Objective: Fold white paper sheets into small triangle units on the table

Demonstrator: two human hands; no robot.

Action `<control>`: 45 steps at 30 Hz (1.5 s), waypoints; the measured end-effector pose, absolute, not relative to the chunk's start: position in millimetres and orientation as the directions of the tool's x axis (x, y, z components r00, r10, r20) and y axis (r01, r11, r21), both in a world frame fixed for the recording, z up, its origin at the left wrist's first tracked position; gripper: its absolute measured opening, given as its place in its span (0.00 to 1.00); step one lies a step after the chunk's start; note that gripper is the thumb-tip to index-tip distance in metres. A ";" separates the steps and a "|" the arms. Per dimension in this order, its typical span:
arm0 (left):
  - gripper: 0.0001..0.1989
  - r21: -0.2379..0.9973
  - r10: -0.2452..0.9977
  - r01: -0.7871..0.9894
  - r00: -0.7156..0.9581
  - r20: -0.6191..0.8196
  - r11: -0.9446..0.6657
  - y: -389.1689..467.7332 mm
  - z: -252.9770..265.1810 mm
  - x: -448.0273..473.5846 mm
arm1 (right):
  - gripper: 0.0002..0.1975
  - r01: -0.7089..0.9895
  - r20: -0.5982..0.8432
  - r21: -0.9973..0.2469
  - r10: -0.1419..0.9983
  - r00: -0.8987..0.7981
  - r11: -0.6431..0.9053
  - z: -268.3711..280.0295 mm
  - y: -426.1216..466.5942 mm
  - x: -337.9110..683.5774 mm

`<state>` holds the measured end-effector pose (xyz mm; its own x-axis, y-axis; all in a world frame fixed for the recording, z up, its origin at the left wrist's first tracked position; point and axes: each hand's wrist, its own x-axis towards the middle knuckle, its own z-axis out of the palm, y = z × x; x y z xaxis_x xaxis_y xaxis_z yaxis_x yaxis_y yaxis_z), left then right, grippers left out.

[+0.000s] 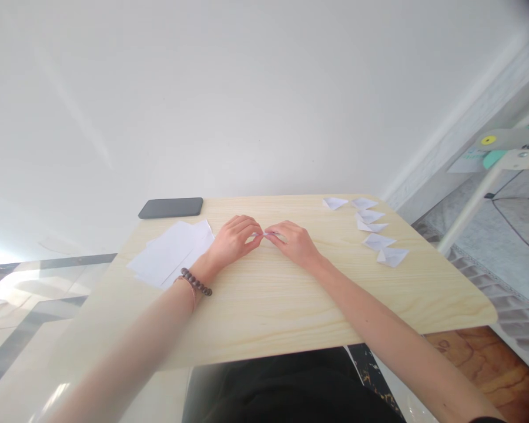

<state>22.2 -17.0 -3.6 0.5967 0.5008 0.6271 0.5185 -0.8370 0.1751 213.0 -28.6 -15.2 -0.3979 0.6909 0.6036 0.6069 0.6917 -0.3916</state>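
Paper sheets (170,252) are lying left of L hand (237,236), overlapping, count unclear; dark phone (171,208) is lying beyond, also left; L hand & R hand (296,241) are pinching sm. paper piece (265,234) btwn them, mostly hidden; folded papers (370,217) are sitting well right of R hand, edges unclear

Left hand (235,239): back upward, fingers arched above the thumb (251,244), tips closed in a pinch pointing toward the right hand (296,242). Right hand mirrors this: fingers bent over the thumb, tips likewise pinched. The two sets of fingertips sit just beside each other; contact between them cannot be told. Left wrist (206,267) lies behind its hand; left forearm (145,335), bare, slants back and outward. Right wrist (320,265) nearly straight; right forearm (374,317), bare, slants back, outward.
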 end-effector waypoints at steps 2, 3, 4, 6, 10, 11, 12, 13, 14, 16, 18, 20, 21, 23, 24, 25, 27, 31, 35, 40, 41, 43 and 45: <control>0.05 0.160 0.493 0.519 0.603 0.627 -0.839 -16.6 -4.2 22.0 | 0.10 0.610 0.611 -0.363 0.674 -0.415 0.704 -15.4 -27.8 213.3; 0.05 0.152 0.489 0.521 0.605 0.628 -0.840 -16.5 -4.5 22.0 | 0.10 0.612 0.617 -0.347 0.665 -0.422 0.711 -15.7 -27.3 213.5; 0.05 0.144 0.486 0.523 0.606 0.630 -0.840 -16.3 -4.8 22.0 | 0.10 0.613 0.623 -0.331 0.654 -0.429 0.717 -16.1 -26.8 213.7; 0.06 0.132 0.479 0.525 0.606 0.635 -0.841 -16.0 -5.3 22.2 | 0.10 0.613 0.638 -0.300 0.631 -0.442 0.731 -17.0 -25.7 214.0; 0.05 0.124 0.472 0.525 0.606 0.640 -0.842 -16.1 -5.3 22.8 | 0.09 0.612 0.655 -0.252 0.598 -0.463 0.749 -18.1 -24.7 214.0; 0.05 0.123 0.472 0.525 0.607 0.640 -0.842 -16.3 -4.9 23.0 | 0.09 0.612 0.654 -0.245 0.594 -0.468 0.752 -18.2 -24.7 214.0; 0.05 0.123 0.473 0.526 0.608 0.638 -0.842 -16.5 -4.5 23.2 | 0.09 0.611 0.653 -0.239 0.591 -0.474 0.755 -18.1 -24.8 213.9; 0.04 0.122 0.474 0.526 0.610 0.635 -0.841 -16.8 -4.1 23.5 | 0.09 0.608 0.653 -0.235 0.587 -0.479 0.758 -18.0 -25.0 213.9; 0.04 0.122 0.475 0.527 0.611 0.633 -0.841 -17.0 -3.6 23.8 | 0.09 0.605 0.653 -0.232 0.583 -0.484 0.762 -17.8 -25.2 213.8; 0.04 0.123 0.476 0.527 0.611 0.633 -0.841 -17.6 -2.9 24.4 | 0.09 0.597 0.654 -0.228 0.575 -0.491 0.769 -17.2 -25.6 213.7; 0.04 0.125 0.474 0.525 0.608 0.637 -0.842 -18.3 -2.6 24.8 | 0.09 0.591 0.654 -0.228 0.571 -0.496 0.774 -16.4 -25.9 213.5; 0.04 0.128 0.471 0.521 0.605 0.642 -0.844 -18.9 -2.7 25.0 | 0.09 0.588 0.651 -0.230 0.572 -0.499 0.775 -15.5 -26.3 213.4; 0.04 0.130 0.471 0.520 0.604 0.643 -0.844 -19.1 -2.7 25.0 | 0.09 0.588 0.649 -0.232 0.574 -0.500 0.775 -15.1 -26.4 213.4; 0.04 0.134 0.476 0.523 0.601 0.643 -0.842 -19.5 -2.7 24.8 | 0.09 0.587 0.642 -0.237 0.578 -0.503 0.774 -14.3 -26.8 213.5; 0.04 0.136 0.480 0.527 0.597 0.643 -0.839 -19.6 -2.7 24.8 | 0.09 0.587 0.639 -0.238 0.580 -0.505 0.774 -13.9 -27.0 213.5; 0.04 0.139 0.484 0.531 0.594 0.642 -0.836 -19.6 -2.7 24.8 | 0.09 0.587 0.637 -0.240 0.582 -0.506 0.773 -13.6 -27.2 213.5; 0.04 0.143 0.492 0.540 0.586 0.644 -0.830 -19.6 -2.6 25.0 | 0.10 0.582 0.637 -0.243 0.580 -0.507 0.776 -13.0 -27.5 213.3; 0.03 0.146 0.497 0.556 0.556 0.666 -0.818 -19.7 -2.3 25.8 | 0.10 0.563 0.643 -0.252 0.571 -0.510 0.787 -11.8 -27.5 212.2; 0.03 0.149 0.497 0.561 0.540 0.679 -0.814 -20.0 -0.7 26.2 | 0.09 0.546 0.648 -0.269 0.568 -0.507 0.794 -10.8 -26.4 212.2; 0.02 0.157 0.493 0.550 0.540 0.682 -0.820 -20.3 1.4 24.9 | 0.09 0.538 0.644 -0.283 0.573 -0.508 0.794 -9.5 -25.6 216.0; 0.02 0.159 0.493 0.549 0.539 0.684 -0.821 -20.2 1.5 24.6 | 0.09 0.539 0.641 -0.285 0.575 -0.508 0.793 -9.2 -25.6 216.9; 0.02 0.160 0.490 0.546 0.539 0.685 -0.823 -20.0 1.4 24.0 | 0.09 0.538 0.634 -0.291 0.581 -0.511 0.791 -8.8 -25.6 218.5; 0.02 0.157 0.486 0.542 0.542 0.685 -0.826 -19.6 1.0 23.7 | 0.09 0.534 0.629 -0.301 0.585 -0.511 0.790 -8.8 -25.4 219.5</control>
<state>23.7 -19.6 1.0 0.5424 0.4864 0.6850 0.5417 -0.8257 0.1574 219.5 -25.4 -8.8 -0.5113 0.5853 0.6293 0.5342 0.7900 -0.3008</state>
